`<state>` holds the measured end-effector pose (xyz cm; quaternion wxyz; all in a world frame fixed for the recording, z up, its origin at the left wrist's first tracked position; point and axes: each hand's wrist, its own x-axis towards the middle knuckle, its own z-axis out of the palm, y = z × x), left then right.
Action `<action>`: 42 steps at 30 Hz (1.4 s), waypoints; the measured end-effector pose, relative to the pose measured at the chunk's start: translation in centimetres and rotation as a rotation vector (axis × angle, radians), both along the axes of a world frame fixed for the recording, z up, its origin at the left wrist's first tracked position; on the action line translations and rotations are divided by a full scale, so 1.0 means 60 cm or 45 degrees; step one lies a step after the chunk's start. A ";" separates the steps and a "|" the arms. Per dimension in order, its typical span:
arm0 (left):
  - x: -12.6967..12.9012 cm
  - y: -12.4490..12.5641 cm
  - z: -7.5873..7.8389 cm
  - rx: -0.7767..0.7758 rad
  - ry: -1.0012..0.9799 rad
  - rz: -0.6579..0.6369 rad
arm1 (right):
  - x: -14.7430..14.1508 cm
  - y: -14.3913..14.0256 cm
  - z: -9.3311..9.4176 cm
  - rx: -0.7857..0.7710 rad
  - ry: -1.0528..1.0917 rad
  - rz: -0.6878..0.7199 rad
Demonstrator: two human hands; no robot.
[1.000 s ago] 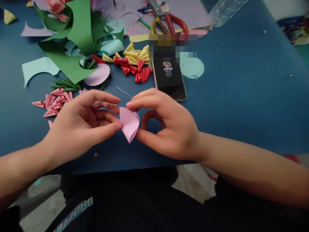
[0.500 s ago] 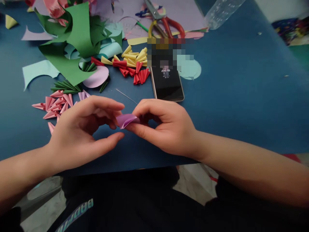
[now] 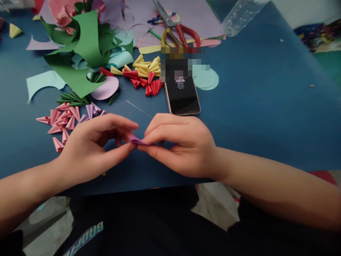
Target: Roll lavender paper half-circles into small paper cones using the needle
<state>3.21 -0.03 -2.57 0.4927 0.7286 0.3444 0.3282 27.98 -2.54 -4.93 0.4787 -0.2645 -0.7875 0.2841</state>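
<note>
1. Purple paper piece [image 3: 137, 141] sits between both hands just above the blue table [image 3: 266, 117], near its front edge and in front of the phone [image 3: 182, 95]. Only a thin sliver shows, seen nearly edge-on.
2. Left hand [image 3: 93, 145]: thumb and forefinger pressed together on the paper's left end, other fingers curled loosely behind.
3. Right hand [image 3: 181, 145]: thumb and fingertips pinching the paper's right part, which hides most of it.
4. Handling, my read: very light, thin, soft craft paper. It creases easily and keeps a fold, tears if tugged, not slippery. Needs little force.
5. Best hold looks like fingertip pinches at the 2 ends or along the folded edge, not the open flap.
6. Versus 1.0 s ago: the paper was held up as a broad rounded flap, wide face to the camera. Now it is flattened to a narrow strip.
7. Versus 0.5 s ago: it was half curled, held by the right hand alone, with the left thumb apart from it. Now the left pinch has closed on it.
8. Both hands sit slightly lower in frame. The pink cones [image 3: 62, 119] at left, the red and yellow cones [image 3: 144, 74], needle [image 3: 138, 109] and scissors [image 3: 176, 30] lie where they were.
</note>
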 end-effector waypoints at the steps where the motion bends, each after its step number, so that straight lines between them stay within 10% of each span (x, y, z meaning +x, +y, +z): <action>1: 0.000 0.001 0.001 0.032 0.046 0.001 | 0.001 0.000 0.001 -0.001 -0.006 -0.009; 8: -0.004 -0.003 0.001 -0.049 0.022 0.024 | 0.000 0.003 -0.001 0.019 -0.110 -0.030; 16: -0.007 0.006 0.011 0.480 0.265 -0.098 | -0.001 0.002 -0.005 0.078 -0.161 -0.107; 23: -0.010 0.011 0.018 0.418 0.234 -0.103 | -0.004 0.006 -0.007 0.052 -0.156 -0.074; 31: -0.004 0.008 0.013 0.032 0.101 0.010 | 0.000 0.011 0.002 -0.213 -0.161 0.009; 42: -0.022 0.030 0.003 0.398 0.369 -0.224 | 0.004 0.010 0.016 -0.571 -0.025 -0.075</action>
